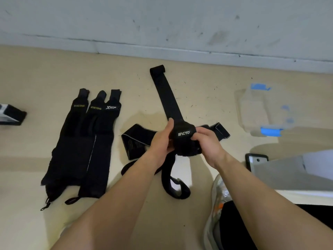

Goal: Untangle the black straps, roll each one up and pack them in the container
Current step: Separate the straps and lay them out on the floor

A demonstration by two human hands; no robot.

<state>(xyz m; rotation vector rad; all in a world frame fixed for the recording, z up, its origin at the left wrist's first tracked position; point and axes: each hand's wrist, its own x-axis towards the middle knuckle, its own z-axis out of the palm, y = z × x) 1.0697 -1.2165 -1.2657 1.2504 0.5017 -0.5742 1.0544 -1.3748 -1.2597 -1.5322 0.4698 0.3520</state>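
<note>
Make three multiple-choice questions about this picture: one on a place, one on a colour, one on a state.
1. Where is the clear container? A) on the floor at the right B) against the wall at the left C) on the shoe
2. What colour are its clips? A) red B) blue C) green
3. What state is the logo strap in? A) flat, untouched B) partly rolled, gripped C) packed away
Answers: 1 A, it stands past the right hand. 2 B, blue shows on it. 3 B, the left hand and right hand grip the roll, its tail stretched on the floor.
</note>
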